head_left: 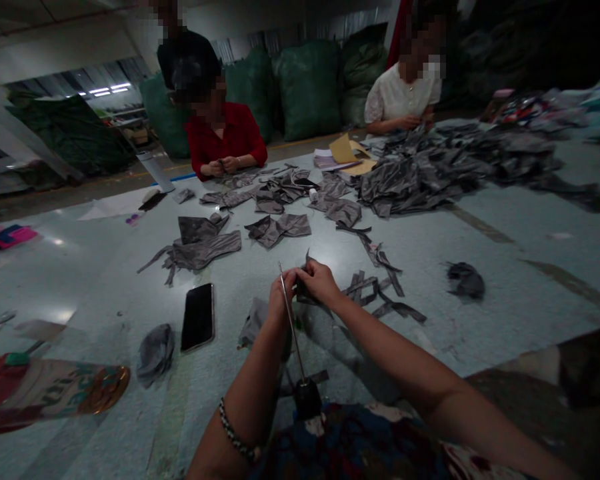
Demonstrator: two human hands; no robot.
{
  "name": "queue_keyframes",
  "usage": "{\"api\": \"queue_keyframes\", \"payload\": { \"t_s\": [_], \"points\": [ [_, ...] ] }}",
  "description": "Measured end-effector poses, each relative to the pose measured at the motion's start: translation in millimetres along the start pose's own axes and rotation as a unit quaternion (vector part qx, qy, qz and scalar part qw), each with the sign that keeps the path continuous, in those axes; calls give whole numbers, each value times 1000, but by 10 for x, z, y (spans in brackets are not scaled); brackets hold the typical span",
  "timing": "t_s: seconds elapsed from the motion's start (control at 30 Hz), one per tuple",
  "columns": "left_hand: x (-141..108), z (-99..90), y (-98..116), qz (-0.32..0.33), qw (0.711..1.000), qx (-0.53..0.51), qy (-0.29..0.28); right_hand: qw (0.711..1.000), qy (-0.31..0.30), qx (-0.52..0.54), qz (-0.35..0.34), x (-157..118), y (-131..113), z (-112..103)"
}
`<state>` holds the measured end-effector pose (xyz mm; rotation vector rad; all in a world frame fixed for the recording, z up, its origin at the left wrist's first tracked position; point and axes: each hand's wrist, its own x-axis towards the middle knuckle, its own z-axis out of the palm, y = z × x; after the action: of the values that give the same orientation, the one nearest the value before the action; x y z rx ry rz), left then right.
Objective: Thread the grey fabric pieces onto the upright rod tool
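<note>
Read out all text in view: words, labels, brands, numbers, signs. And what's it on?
Nothing reads for certain.
Printed container, lower left: large letters, turned and blurred; can't give a sure reading.
Papers by the yellow sheet: any print too small to read.
Phone: dark screen, no text visible.
Green sacks: no readable marking.

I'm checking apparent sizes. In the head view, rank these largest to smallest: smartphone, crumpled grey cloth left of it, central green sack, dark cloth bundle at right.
1. Green sack
2. Smartphone and crumpled grey cloth: too alike to rank
3. Dark cloth bundle
</note>
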<state>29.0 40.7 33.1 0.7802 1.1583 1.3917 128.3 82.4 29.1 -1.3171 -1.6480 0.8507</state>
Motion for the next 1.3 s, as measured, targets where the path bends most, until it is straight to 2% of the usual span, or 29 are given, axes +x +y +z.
{"api": "queue_keyframes", "payload": {
  "t_s": [0.3,0.47,0.57,0.67,0.77,0.8,0.87,0.93,1.0,1.07,1.13,1.2,1.3],
  "points": [
    [36,-7,-108,54,998,-29,-29,997,15,71,35,-32,-81,39],
    [-9,11,-96,35,999,-29,-23,993,29,106,38,-53,-93,-6],
    [-14,-1,-91,37,999,-17,-17,988,-5,148,37,-77,-71,-29],
    [11,-7,-112,32,999,-26,14,980,-60,186,38,-130,-56,-37],
    [30,-4,-137,6,997,-58,41,984,-82,158,27,-161,4,-140],
    [30,-7,-139,-4,996,-71,48,989,-69,128,14,-153,55,-232],
    [19,-29,-124,-29,994,-94,55,999,-2,32,-11,-111,222,-541],
    [0,-68,-86,-53,990,-115,57,986,124,-114,-4,-72,472,-1007],
    [-18,-106,-38,-69,987,-128,65,938,216,-268,50,-95,769,-1552],
    [-31,-115,-1,-78,985,-135,70,876,268,-382,121,-203,1063,-2050],
    [-43,-85,6,-92,984,-142,58,833,259,-452,189,-356,1312,-2406],
    [-56,-28,-17,-105,982,-149,47,824,205,-487,206,-482,1491,-2601],
    [-76,50,-69,-117,981,-146,48,822,172,-495,221,-531,1609,-2704]
  ]
}}
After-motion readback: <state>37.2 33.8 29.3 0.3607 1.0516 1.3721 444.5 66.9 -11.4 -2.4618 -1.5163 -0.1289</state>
